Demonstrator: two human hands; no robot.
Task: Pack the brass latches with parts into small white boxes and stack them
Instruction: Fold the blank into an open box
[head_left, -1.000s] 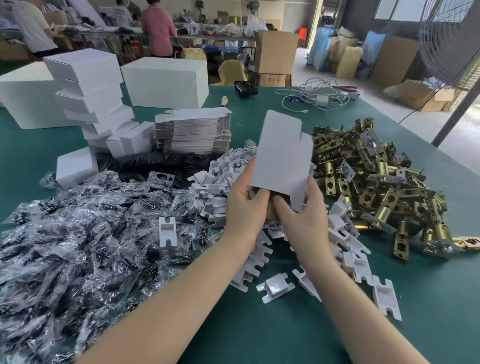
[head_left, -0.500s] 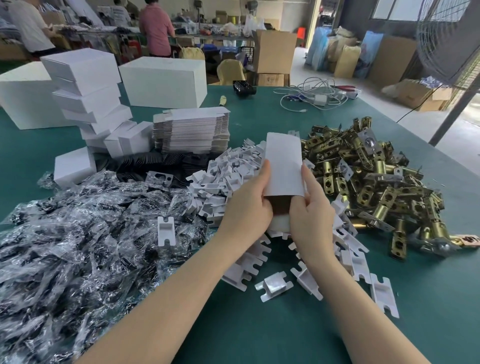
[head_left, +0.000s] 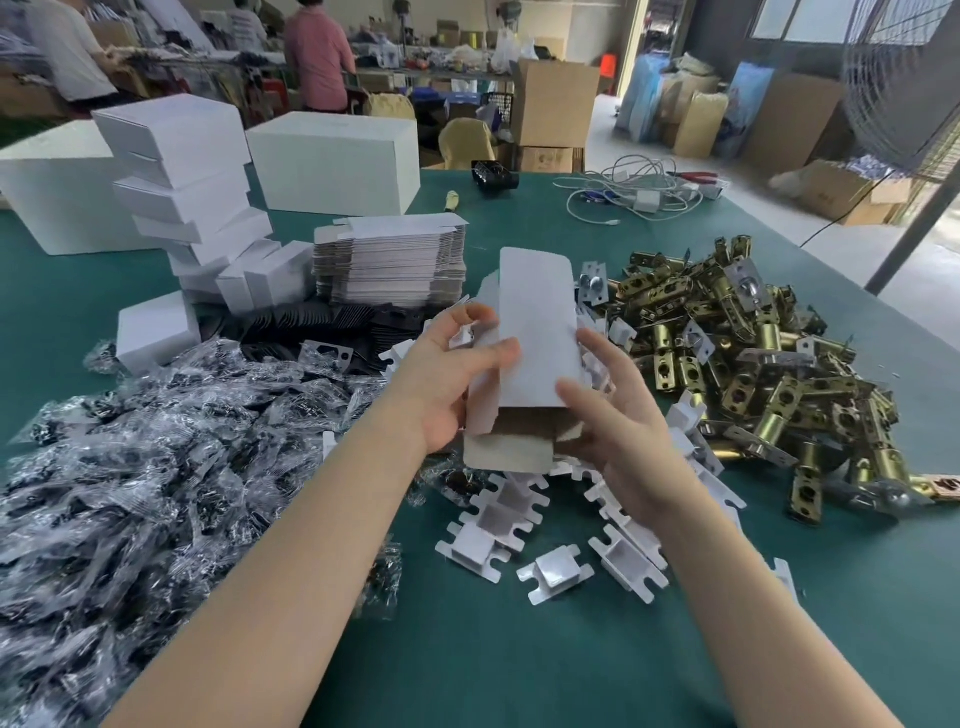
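Two hands meet over the middle of the desk (head_left: 493, 649) on one small white box (head_left: 537, 332), not yet formed — it stands on end, its long flap up, its near end open and showing brown card inside. The left hand (head_left: 447, 374) holds the box from the left, thumb laid across the white face and fingers (head_left: 475, 314) curled behind the edge; the right hand (head_left: 618, 415) cups the right side and the bottom, its thumb pressed on the lower corner of the face, fingers wrapped round the back where I cannot see them. So both are clamped on the box, and no latch is in either. The step in hand looks like squaring up the carton and folding in its end flaps. The latches (head_left: 753, 364) lie in a heap just right of the hands; white inserts (head_left: 498, 514) are strewn beneath and in front of them; bagged parts (head_left: 156, 457) spread over the left of the desk; flat cartons (head_left: 395, 265) sit stacked behind, and finished boxes (head_left: 187, 182) are piled at the far left. Next, I judge, one end must be tucked shut so the box keeps its shape — then one hand has to let go and reach right for a latch while the other keeps the open mouth upward.
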